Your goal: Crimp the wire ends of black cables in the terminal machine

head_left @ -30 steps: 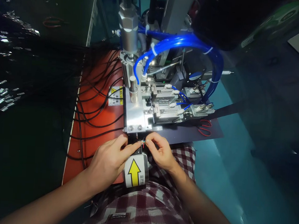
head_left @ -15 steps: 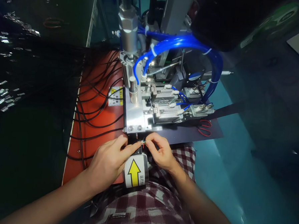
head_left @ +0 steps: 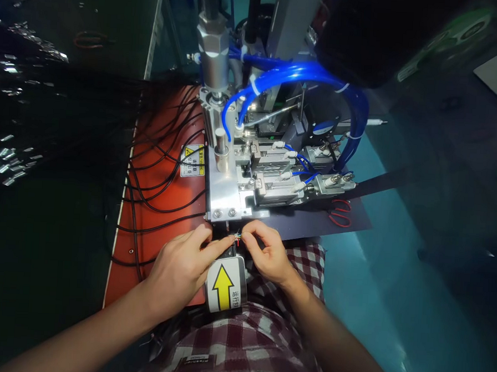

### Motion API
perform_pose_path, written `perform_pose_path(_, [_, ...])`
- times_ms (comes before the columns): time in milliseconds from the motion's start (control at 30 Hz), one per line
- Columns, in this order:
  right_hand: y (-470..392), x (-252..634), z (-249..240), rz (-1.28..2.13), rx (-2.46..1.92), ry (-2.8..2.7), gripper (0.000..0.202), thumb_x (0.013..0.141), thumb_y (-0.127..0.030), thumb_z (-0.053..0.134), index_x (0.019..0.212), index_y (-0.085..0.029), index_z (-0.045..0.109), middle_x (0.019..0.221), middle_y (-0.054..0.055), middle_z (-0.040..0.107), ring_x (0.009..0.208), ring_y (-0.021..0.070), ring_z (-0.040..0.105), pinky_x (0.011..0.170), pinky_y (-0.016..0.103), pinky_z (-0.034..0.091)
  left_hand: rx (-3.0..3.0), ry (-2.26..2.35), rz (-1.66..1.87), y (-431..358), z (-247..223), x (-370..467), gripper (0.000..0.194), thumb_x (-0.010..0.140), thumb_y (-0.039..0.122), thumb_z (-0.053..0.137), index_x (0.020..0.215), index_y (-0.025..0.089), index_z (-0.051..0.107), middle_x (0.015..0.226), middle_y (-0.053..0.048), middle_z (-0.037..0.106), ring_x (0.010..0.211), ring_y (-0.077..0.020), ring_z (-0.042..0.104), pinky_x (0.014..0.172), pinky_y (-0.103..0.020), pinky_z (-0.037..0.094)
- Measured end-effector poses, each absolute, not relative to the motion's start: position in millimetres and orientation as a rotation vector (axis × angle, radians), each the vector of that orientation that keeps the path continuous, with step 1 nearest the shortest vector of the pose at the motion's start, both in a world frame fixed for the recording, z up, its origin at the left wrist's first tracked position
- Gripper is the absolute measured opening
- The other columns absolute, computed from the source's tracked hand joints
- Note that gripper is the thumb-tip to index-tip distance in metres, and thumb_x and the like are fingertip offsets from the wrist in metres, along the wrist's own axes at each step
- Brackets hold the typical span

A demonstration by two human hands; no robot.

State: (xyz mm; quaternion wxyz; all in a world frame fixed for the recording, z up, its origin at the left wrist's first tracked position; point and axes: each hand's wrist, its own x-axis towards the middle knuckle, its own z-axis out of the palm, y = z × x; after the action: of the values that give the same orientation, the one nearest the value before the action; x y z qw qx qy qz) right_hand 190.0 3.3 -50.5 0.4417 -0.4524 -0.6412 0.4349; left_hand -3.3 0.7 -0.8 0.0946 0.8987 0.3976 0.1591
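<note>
My right hand [head_left: 269, 259] pinches thin multicoloured wires [head_left: 237, 237] near the silver metal fixture [head_left: 225, 198]; my left hand [head_left: 177, 268] meets them by index fingertip, grip unclear. Uneven pressure could let strands slip or cross.

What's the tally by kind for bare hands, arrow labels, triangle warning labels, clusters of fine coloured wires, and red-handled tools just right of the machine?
Bare hands: 2 (left hand, right hand)
Arrow label: 1
Warning label: 1
Wire cluster: 1
Red-handled tool: 1
Total: 6
</note>
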Motion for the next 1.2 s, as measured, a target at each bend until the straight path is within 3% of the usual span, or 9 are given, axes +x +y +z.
perform_pose_path(967, [1.1,192.6,-60.2,0.801,-1.118,-1.76,0.015,0.086,-0.015,0.05,0.073,-0.021,0.053,0.065,0.001,0.058,0.06,0.0165,0.052,0.061,0.032,0.039,2.694,1.197,0.454,0.8,1.4,0.0,0.034,0.09,0.015,0.037,0.112,0.016,0.063,0.076,-0.006,0.053,0.06,-0.0165,0.054,0.051,-0.028,0.048])
perform_pose_path(1200, [0.8,191.4,-59.6,0.898,-1.13,-1.676,0.015,0.086,-0.017,0.049,0.073,-0.02,0.053,0.068,0.002,0.058,0.063,0.0165,0.054,0.063,0.031,0.041,2.684,1.19,0.443,0.7,1.3,0.3,0.034,0.089,0.012,0.04,0.113,0.015,0.063,0.077,-0.007,0.053,0.06,-0.0177,0.055,0.051,-0.03,0.049])
